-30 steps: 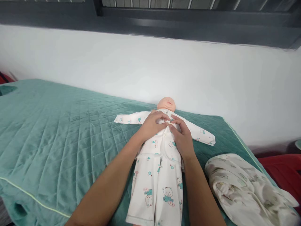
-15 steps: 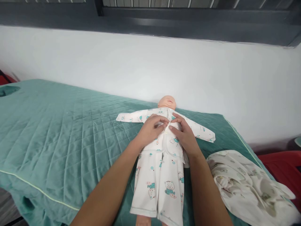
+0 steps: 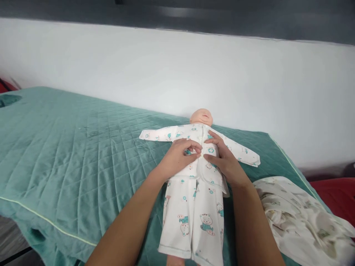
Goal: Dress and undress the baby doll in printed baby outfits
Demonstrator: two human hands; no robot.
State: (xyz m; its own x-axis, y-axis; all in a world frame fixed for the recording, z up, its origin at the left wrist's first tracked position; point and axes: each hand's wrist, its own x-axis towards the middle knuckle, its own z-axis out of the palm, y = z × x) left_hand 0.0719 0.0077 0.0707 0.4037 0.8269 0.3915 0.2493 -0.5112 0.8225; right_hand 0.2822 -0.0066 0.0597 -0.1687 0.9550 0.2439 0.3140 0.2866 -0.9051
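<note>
At the left spreads a green quilted velvet bedspread (image 3: 83, 155) with a pale yellow edge line. On it, the left hand (image 3: 179, 157) rests upon a white cotton shirt (image 3: 213, 176) with animal prints; its thumb and forefinger are curled near each other at the front opening, but I cannot tell whether they pinch cloth. The shirt is on a beige plastic doll (image 3: 201, 116), which lies face up, in white printed trousers (image 3: 206, 207), between both forearms. The right hand (image 3: 227, 162) touches the shirt's front, thumb and forefinger apart. Further right lies a crumpled off-white printed cloth (image 3: 307, 218).
</note>
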